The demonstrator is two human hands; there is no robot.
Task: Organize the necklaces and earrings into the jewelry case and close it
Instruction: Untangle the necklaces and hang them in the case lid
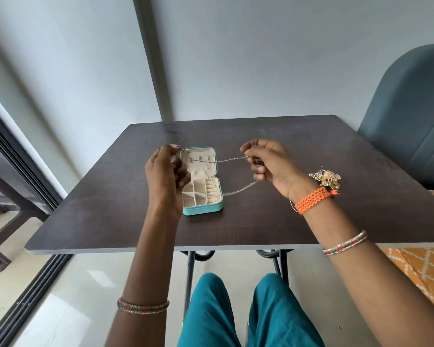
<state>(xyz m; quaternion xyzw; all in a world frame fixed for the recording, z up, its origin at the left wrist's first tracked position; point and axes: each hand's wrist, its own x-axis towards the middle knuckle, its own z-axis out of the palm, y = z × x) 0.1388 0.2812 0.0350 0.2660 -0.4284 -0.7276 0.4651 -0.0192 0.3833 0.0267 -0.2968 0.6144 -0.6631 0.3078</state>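
A small teal jewelry case (203, 209) lies open on the dark table (261, 221), its cream lining and small compartments showing. A thin silver necklace (229, 160) is stretched above the case between both hands. My left hand (167, 174) pinches one end over the case's left edge. My right hand (268, 162) pinches the chain to the right of the case, and a second strand (239, 190) sags from this hand down toward the case's lower half. A gold earring piece (327, 178) lies on the table behind my right wrist.
A blue-grey chair (409, 116) stands at the table's back right corner. A wall is close behind the table, and a sliding door frame (23, 156) runs along the left. An orange patterned fabric (416, 269) lies to the right below the table edge.
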